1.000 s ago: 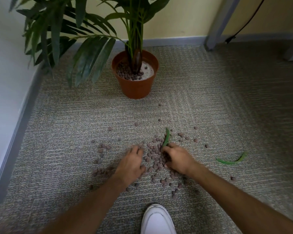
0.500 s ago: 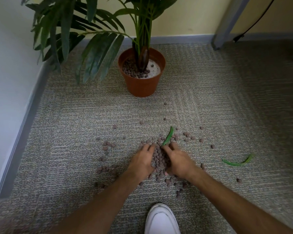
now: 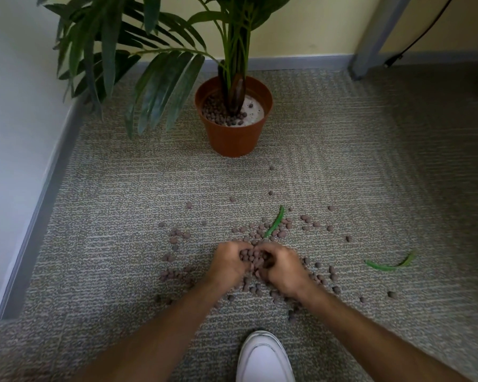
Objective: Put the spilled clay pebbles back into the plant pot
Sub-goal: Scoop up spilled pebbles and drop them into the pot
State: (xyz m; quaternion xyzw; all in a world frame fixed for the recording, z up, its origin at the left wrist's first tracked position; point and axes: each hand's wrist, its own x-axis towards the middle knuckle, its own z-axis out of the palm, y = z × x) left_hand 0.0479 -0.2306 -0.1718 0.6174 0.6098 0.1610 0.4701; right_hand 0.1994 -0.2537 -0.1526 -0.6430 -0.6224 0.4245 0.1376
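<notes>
Hands meet on the carpet [image 3: 342,166]: our left hand [image 3: 228,264] and right hand [image 3: 283,268] curl inward, cupping clay pebbles [image 3: 250,256] between them. Forearms angle in from below.

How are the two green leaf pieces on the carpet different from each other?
The leaf piece near the hands is straight, lying among the clay pebbles; the leaf piece off to the right is curved and lies on bare carpet away from the pile. Neither hand touches either. Both are narrow and green.
</notes>
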